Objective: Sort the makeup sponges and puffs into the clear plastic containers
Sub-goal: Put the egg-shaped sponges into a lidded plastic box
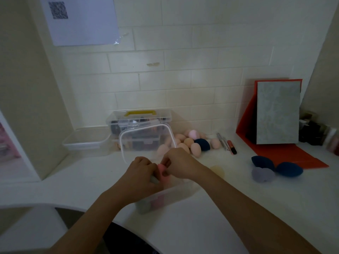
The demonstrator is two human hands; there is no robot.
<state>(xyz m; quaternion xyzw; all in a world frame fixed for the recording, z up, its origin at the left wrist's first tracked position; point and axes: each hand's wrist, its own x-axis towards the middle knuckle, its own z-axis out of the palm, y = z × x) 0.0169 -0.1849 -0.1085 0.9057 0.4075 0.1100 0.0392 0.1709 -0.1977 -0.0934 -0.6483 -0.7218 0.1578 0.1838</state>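
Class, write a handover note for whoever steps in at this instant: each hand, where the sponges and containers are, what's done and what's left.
Right hand pinches the pink sponge over the near clear container. Left hand is curled against the sponge; its grip is hidden.
Done: a few pink and grey sponges lie in that container.
Left: the beige sponge pile by the wall and the blue and grey sponges on the right. The left container looks empty.
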